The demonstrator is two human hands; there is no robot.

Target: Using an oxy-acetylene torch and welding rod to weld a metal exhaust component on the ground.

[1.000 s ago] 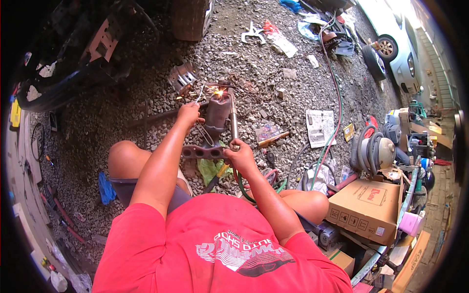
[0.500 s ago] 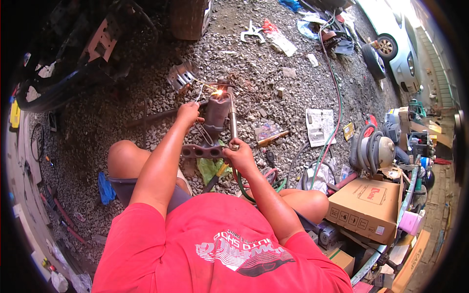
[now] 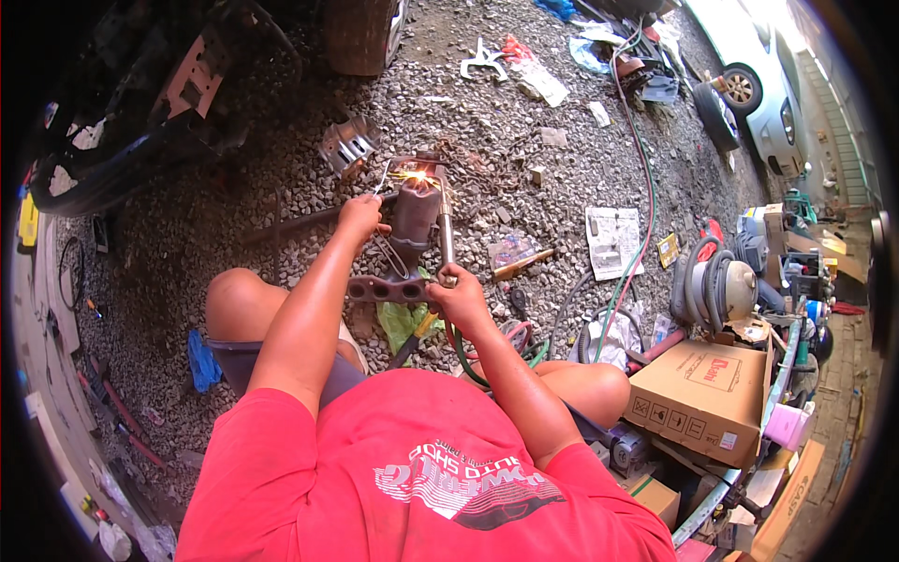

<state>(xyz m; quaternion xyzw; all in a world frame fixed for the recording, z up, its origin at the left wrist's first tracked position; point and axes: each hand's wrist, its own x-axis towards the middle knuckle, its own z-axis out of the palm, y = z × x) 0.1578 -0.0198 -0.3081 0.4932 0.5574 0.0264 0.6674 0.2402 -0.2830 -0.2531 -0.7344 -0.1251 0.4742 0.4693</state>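
One person sits on the gravel ground (image 3: 524,103) with both bare hands out in front over a single rusty metal exhaust part (image 3: 405,234), a stubby brown cylinder standing on a flat flange with a row of round holes. The left hand (image 3: 361,215) is at the upper left of the part, its fingers (image 3: 373,225) pinched together on one thin wire rod (image 3: 384,178) whose tip reaches toward a bright orange glow (image 3: 419,175) at the top of the cylinder. The right hand (image 3: 459,298) is at the flange's right end, just below the left; its fingers (image 3: 440,292) are curled tightly around one torch (image 3: 444,234), a slim metal tube running up from them to the glow. Whether that hand also touches the flange is hard to tell from here. Two hoses, one green (image 3: 646,187) and one red, trail off from below the right-hand fingers to their right and up across the gravel. Right of those fingers lie one printed paper sheet (image 3: 611,239) and one wooden-handled tool (image 3: 521,266); further right stands one cardboard box (image 3: 707,398). Above and left of the left-hand fingers sits one shiny ribbed metal piece (image 3: 346,145). One silver car (image 3: 763,84) is parked far to the upper right.
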